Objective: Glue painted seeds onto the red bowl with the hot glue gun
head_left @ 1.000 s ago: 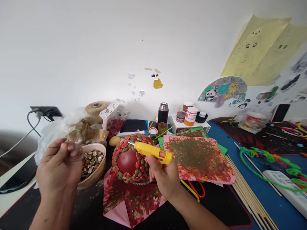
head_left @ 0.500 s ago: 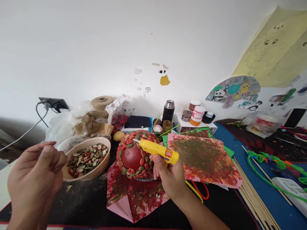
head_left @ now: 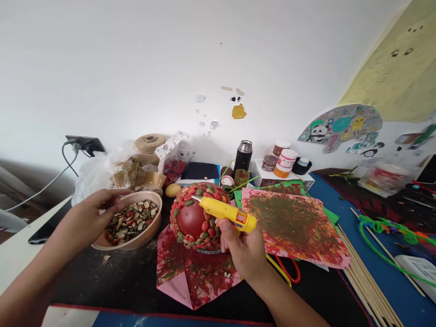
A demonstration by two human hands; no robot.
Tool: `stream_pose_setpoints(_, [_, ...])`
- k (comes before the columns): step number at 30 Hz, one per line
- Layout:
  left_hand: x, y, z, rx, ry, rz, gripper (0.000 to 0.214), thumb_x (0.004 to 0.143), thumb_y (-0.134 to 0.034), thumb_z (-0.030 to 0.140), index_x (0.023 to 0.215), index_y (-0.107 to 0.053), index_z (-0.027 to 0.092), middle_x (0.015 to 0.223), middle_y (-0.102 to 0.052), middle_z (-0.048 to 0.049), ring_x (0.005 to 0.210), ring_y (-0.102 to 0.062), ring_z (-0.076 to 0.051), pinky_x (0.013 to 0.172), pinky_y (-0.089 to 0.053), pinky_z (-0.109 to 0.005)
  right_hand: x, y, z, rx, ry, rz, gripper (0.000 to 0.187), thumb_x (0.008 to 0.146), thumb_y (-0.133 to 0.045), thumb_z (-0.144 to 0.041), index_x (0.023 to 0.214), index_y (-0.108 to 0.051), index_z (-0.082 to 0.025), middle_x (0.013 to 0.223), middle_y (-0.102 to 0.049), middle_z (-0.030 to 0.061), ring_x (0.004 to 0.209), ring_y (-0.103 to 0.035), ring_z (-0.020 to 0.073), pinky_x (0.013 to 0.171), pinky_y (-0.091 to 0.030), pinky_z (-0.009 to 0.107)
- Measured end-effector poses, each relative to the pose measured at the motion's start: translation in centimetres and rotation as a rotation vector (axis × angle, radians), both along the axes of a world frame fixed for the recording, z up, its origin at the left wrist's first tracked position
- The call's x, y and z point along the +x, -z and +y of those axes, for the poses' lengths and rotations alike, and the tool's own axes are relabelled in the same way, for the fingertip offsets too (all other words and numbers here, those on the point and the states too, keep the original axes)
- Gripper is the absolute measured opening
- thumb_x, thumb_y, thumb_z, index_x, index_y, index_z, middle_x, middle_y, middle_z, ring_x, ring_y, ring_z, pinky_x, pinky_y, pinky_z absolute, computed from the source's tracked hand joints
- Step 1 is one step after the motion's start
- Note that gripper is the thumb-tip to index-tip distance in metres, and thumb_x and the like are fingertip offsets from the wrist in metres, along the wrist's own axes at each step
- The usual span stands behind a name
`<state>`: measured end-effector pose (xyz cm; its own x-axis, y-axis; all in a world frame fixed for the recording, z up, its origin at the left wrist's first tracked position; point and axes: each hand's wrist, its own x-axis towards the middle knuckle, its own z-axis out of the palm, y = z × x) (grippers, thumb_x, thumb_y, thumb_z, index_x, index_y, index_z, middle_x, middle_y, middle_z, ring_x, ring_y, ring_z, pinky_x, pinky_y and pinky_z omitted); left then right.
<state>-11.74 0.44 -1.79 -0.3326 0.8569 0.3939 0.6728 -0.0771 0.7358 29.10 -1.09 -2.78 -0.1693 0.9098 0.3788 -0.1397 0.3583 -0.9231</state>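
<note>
My right hand [head_left: 243, 252] grips a yellow glue gun [head_left: 226, 213], its nozzle pointing left at the top of a red ball [head_left: 194, 218] that is partly covered with red and green seeds. The ball rests on a paint-stained pink sheet [head_left: 197, 277]. My left hand [head_left: 90, 218] reaches over the near rim of a tan bowl [head_left: 131, 243] filled with painted seeds, fingers curled above the seeds. Whether those fingers hold a seed cannot be seen.
A second stained sheet [head_left: 289, 222] lies right of the ball. Wooden sticks [head_left: 368, 277], green pipe cleaners [head_left: 388, 231], paint jars [head_left: 284, 163], a black flask [head_left: 243, 156], a twine roll [head_left: 150, 143] and plastic bags [head_left: 102, 172] crowd the table. A charger cable [head_left: 64, 156] hangs at left.
My left hand has moved from raised in front of me down and right to the seed bowl. The view shifted left; the right hand with the glue gun stayed at the ball.
</note>
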Motion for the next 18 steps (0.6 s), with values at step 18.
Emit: stream_pose_setpoints(18, [-1.3, 4.8, 2.8, -0.088, 0.148, 0.497, 0.026, 0.091, -0.085, 0.049, 0.087, -0.076, 0.025, 0.086, -0.075, -0.004, 0.083, -0.069, -0.027, 0.084, -0.058, -0.043, 0.2, -1.2, -0.2, 0.11, 0.014, -0.154, 0.033, 0.112, -0.072, -0.053, 0.097, -0.078, -0.025, 0.067, -0.06, -0.0022, 0.054, -0.056, 0.0162, 0.049, -0.043, 0.027])
